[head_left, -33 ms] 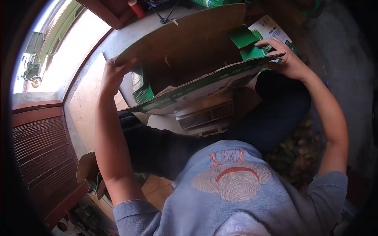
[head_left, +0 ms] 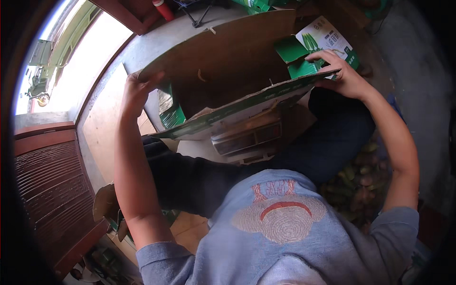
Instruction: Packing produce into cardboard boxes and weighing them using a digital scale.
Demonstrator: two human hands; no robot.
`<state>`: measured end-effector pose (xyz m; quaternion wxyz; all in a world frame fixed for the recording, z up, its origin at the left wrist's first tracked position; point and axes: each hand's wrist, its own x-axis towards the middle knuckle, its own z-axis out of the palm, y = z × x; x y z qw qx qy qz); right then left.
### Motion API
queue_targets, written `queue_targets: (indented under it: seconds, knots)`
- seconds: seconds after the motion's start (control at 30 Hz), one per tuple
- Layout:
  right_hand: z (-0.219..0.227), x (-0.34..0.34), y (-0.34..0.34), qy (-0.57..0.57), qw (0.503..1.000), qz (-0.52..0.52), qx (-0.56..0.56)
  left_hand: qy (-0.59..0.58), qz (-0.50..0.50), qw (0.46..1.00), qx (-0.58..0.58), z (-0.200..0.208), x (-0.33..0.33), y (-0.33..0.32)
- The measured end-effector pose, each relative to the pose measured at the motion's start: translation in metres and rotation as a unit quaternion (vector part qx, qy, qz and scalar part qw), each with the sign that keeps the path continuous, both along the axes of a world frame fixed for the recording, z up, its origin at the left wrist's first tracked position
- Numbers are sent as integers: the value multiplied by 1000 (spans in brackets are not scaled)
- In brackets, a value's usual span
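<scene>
Across my knees I hold a large open cardboard carton [head_left: 232, 54], brown inside and green and white outside. My left hand [head_left: 137, 92] is closed round its left end, at the far wall's edge, with the fingertips partly out of sight. At the other end, my right hand [head_left: 346, 78] grips the near wall's edge, its fingers curved over a green end flap [head_left: 290, 49]. A white panel with a green plant picture [head_left: 325, 38] stands out beyond the right hand. Another green flap [head_left: 172, 114] folds inward below my left hand.
Below the carton sits a low wooden frame-like object [head_left: 247, 137]. Heaped greenish-brown produce [head_left: 358, 178] lies right of my leg. Red-brown slatted woodwork [head_left: 52, 190] and a plywood sheet [head_left: 102, 123] stand at left. A red bottle [head_left: 164, 9] is at the far side.
The carton has tipped slightly, its far wall and near edge shifting a little lower. My right hand has moved slightly with it; both hands keep their grip.
</scene>
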<state>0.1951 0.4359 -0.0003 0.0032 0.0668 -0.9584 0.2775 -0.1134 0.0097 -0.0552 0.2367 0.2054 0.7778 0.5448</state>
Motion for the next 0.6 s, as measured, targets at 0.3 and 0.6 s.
queue_targets:
  seconds: [0.3, 0.6]
  knots:
    - [-55, 19, 0, -83, 995, 51, 11, 13, -49, 996, -72, -19, 12, 8]
    - [-56, 45, 8, -65, 996, 25, 53, -22, -86, 993, -77, -29, 15, 3]
